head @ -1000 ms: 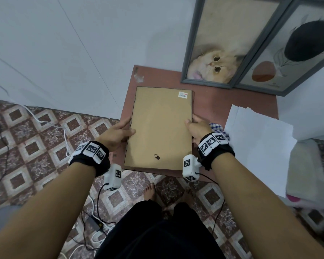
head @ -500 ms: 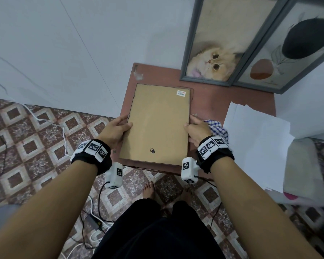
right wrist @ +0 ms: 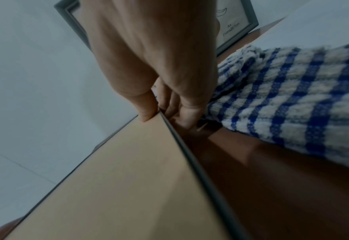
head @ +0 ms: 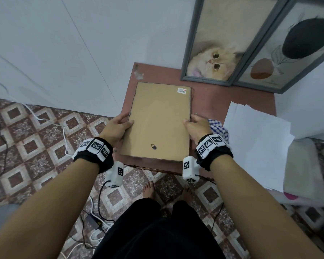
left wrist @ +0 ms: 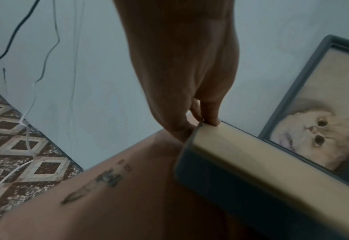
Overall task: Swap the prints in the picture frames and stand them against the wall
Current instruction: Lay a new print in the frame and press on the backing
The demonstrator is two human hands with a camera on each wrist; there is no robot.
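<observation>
A picture frame [head: 157,120] faces down over the red-brown table [head: 223,101], its tan backing board up, with a barcode sticker and a small black hanger. My left hand [head: 120,126] grips its left edge, thumb on the board and fingers under. My right hand [head: 195,126] grips its right edge the same way. The left wrist view shows the frame's [left wrist: 251,162] near side lifted off the table; in the right wrist view the thumb presses the board [right wrist: 118,178]. A cat print frame [head: 219,51] and an abstract print frame [head: 288,53] lean against the wall.
A blue checked cloth [head: 218,128] lies just right of my right hand. White paper sheets [head: 254,139] overhang the table's right side, beside a pale cushion [head: 303,172]. Cables and an adapter [head: 94,221] lie on the patterned floor by my bare feet.
Both hands have drawn the face-down frame nearer to me and raised it a little from the table. The grips stay the same.
</observation>
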